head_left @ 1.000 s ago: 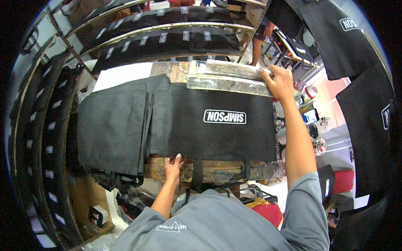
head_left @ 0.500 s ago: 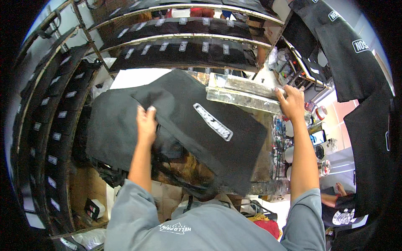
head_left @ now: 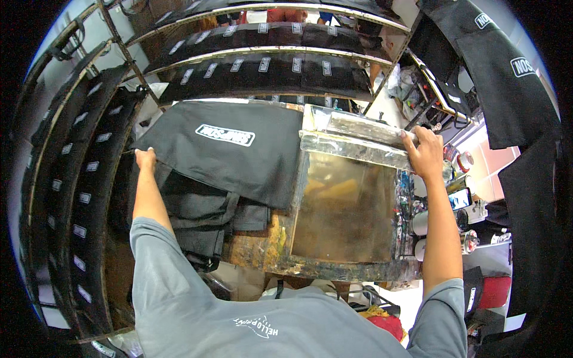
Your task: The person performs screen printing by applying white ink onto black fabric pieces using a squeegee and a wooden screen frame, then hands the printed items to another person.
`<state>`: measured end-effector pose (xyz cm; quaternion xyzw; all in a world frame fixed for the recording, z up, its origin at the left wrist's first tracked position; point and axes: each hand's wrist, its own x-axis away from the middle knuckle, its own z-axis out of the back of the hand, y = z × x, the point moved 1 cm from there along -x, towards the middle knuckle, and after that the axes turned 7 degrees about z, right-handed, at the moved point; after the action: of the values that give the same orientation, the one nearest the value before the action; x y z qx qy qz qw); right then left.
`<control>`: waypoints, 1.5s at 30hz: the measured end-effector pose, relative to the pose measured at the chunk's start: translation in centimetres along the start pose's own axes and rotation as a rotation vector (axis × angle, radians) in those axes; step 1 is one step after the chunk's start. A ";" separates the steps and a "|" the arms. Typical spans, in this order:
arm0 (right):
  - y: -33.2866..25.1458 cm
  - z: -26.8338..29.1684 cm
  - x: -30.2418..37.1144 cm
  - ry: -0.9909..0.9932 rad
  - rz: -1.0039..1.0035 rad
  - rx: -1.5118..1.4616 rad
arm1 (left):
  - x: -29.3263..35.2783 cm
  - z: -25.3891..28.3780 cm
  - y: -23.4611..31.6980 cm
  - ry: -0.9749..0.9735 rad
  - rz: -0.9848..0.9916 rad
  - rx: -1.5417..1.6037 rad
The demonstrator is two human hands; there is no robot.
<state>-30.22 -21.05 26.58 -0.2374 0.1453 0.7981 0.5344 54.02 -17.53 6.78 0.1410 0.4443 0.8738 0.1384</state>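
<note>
My left hand point(head_left: 145, 160) pinches the near left corner of a black cloth piece point(head_left: 268, 161) with a white printed patch. The cloth lies spread on the left of the table, over several folded black cloths point(head_left: 197, 203), one showing a strap-like band. At the right, my right hand point(head_left: 426, 152) is closed over the right end of a stained printing frame point(head_left: 358, 140), which stands tilted up at the table's far side. Nearer me than the frame is a glossy brown board point(head_left: 346, 221) with the table's paint-smeared edge around it.
Racks of printed black cloths stand behind the table point(head_left: 262, 65) and at the left point(head_left: 89, 167). More black cloths hang at the right point(head_left: 507, 89). Jars and cans point(head_left: 462, 241) and a lit phone point(head_left: 459, 199) crowd the table's right edge.
My left hand has moved left with the black cloth, which has come off the brown board and now lies on the pile. My right hand stays on the frame.
</note>
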 end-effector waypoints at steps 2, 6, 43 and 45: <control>0.1 -0.1 0.0 0.003 0.030 0.030 | 1.7 -1.7 -1.0 -0.012 0.074 -0.043; 0.4 -0.3 0.1 0.007 0.012 0.001 | 3.3 -5.7 -2.9 -0.118 0.107 0.211; 1.9 -0.8 0.0 -0.070 0.018 0.014 | 35.8 -4.7 -13.7 -0.070 -0.740 -0.739; 2.0 -0.9 -0.1 -0.029 0.048 0.016 | 35.5 -4.6 -14.3 -0.035 -0.772 -0.853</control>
<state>-31.79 -22.32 25.77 -0.2180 0.1498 0.8127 0.5192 21.27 0.24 -3.12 -0.0851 0.0692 0.8595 0.4993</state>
